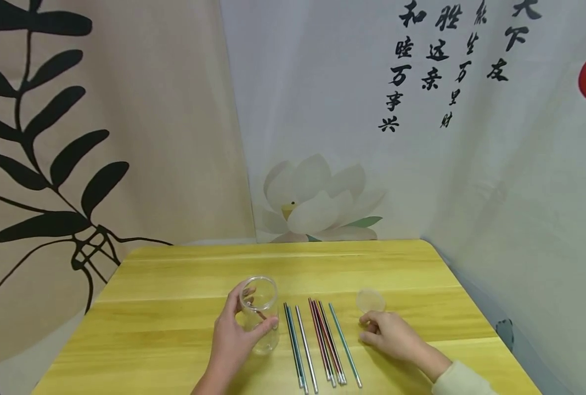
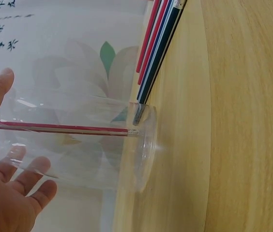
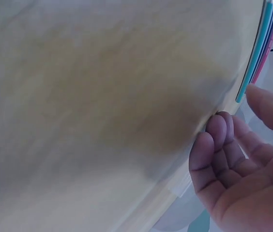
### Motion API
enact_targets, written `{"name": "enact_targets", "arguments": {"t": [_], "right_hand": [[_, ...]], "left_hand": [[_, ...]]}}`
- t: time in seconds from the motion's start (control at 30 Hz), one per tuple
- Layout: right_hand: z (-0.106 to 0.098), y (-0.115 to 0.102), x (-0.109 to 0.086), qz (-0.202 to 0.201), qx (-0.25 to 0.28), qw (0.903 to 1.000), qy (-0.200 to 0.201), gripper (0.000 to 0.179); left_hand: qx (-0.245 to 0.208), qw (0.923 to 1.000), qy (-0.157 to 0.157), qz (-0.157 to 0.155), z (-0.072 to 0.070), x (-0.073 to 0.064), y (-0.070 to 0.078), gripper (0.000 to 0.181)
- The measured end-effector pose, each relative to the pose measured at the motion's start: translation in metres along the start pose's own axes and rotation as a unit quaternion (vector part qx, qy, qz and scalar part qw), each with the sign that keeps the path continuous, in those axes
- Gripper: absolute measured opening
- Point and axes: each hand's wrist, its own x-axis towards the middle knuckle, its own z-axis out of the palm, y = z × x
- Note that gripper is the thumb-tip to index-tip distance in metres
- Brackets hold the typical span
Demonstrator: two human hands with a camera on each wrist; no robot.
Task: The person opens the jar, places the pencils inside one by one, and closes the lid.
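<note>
My left hand grips a clear jar that stands upright on the table, thumb on the near side and fingers around the far side. Inside the jar leans a slim red pencil-like stick with a silver end. Right of the jar, several similar sticks in red, dark, silver and blue lie side by side, silver ends towards me. Further right, my right hand rests low over the table with loosely curled fingers and nothing in them. Its fingertips are right by a round translucent lid.
The wood-grain table ends at a back edge along a pale curtain with dark writing and a printed flower. On the left hangs a beige curtain with dark leaves.
</note>
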Motion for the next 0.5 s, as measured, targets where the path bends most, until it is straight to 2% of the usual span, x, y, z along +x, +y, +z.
{"name": "enact_targets", "arguments": {"t": [0.27,0.5], "right_hand": [[0.001,-0.005,0.001,-0.01,0.005,0.9999,-0.001,0.038],[0.007,-0.012,-0.001,-0.015,0.006,0.9998,-0.01,0.039]], "left_hand": [[-0.002,1.0,0.003,0.006,0.0,0.003,0.003,0.099],[-0.002,1.0,0.003,0.006,0.0,0.0,0.002,0.098]]}}
